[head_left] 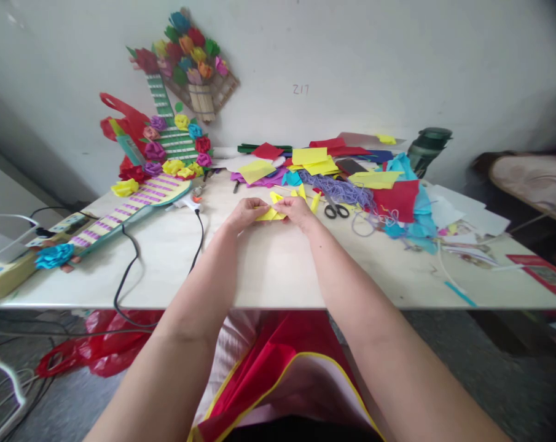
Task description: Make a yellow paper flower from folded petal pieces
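A piece of yellow crepe paper [271, 215] is pinched between my two hands, just above the white table. My left hand [247, 215] has its fingers closed on the paper's left end. My right hand [297, 212] grips it from the right, and the fingertips hide part of it. Just beyond my hands lie more yellow paper pieces [315, 201]. A pair of scissors with dark handles [336, 211] rests to the right of my right hand.
A glue gun [188, 201] with its black cord lies to the left, beside a paper-flower guitar decoration [134, 205]. Coloured paper sheets [314, 161] and purple yarn [340, 189] pile up at the back. A dark green bottle [427, 150] stands at back right. The table's front edge runs beneath my forearms.
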`<state>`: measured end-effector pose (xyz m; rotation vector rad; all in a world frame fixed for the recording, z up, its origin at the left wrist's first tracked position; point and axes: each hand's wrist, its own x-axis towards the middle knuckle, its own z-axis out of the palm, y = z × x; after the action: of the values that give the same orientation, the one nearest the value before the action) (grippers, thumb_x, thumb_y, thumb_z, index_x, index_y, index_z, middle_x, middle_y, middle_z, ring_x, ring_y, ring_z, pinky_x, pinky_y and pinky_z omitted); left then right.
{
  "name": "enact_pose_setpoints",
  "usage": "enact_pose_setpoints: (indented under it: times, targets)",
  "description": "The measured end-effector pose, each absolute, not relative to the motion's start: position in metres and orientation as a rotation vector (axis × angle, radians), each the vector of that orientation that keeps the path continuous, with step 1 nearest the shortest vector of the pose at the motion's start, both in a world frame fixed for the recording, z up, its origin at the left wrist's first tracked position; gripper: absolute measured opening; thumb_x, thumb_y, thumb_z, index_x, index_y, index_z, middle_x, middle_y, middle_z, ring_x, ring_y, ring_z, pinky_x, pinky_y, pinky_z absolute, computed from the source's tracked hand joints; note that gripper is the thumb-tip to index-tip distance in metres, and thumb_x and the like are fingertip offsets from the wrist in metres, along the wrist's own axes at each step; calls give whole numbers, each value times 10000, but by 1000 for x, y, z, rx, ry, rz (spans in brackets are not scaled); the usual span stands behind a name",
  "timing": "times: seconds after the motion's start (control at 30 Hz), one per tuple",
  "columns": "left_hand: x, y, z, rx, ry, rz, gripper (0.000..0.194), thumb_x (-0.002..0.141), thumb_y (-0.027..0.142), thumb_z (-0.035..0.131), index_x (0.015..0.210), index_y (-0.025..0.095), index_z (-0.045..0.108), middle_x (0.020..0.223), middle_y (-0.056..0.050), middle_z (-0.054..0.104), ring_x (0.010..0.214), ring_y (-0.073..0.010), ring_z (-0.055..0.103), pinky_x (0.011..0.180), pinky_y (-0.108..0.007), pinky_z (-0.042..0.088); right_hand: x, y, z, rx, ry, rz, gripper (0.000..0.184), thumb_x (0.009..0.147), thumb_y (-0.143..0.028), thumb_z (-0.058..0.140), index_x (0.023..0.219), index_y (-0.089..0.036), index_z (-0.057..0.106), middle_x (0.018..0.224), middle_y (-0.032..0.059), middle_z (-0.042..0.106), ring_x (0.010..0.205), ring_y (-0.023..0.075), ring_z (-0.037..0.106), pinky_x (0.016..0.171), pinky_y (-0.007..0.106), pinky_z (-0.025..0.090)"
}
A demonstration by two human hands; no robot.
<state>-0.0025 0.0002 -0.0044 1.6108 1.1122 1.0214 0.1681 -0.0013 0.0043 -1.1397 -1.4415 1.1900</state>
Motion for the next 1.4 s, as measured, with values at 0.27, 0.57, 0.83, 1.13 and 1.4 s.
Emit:
enact_pose_setpoints:
  times: [0.27, 0.57, 0.83, 1.13, 1.4]
  targets:
    - [-4, 1, -5, 1504, 1111, 1053, 309, 626, 407, 725, 702, 135, 599, 622, -8, 610, 547, -108, 552, 531, -234, 457, 167, -7, 11, -1148, -1353, 1213, 141, 634, -154, 696, 555, -147, 579, 505, -34, 562, 463, 87, 526, 431, 198, 453]
    - [-6, 4, -7, 1471, 1084, 1071, 329, 582, 397, 762, 674, 129, 597, 599, -3, 606, 529, -106, 557, 528, -238, 473, 169, -4, 7, -1129, -1431, 1274, 174, 611, -233, 743, 658, -149, 598, 553, -25, 605, 445, 96, 560, 389, 186, 418]
    - [-7, 1, -3, 1421, 948, 1039, 409, 652, 493, 693, 773, 112, 611, 630, -44, 640, 547, -128, 600, 569, -260, 502, 167, -2, 6, -1091, -1384, 1252, 125, 609, -156, 723, 630, -144, 600, 574, -27, 609, 514, 93, 564, 440, 196, 483]
    - [-4, 0, -3, 1436, 983, 1162, 344, 575, 364, 756, 745, 118, 587, 651, -2, 632, 570, -108, 595, 621, -262, 499, 170, -2, 6, -1044, -1318, 1395, 124, 690, -184, 686, 764, -137, 599, 524, -10, 639, 381, 67, 522, 391, 162, 427]
    - [-5, -2, -1, 1392, 911, 1063, 338, 574, 311, 768, 794, 118, 599, 690, -21, 649, 576, -113, 610, 635, -268, 508, 171, 0, 1, -1009, -1323, 1361, 78, 687, -114, 657, 744, -131, 605, 493, -20, 632, 365, 61, 519, 402, 152, 440]
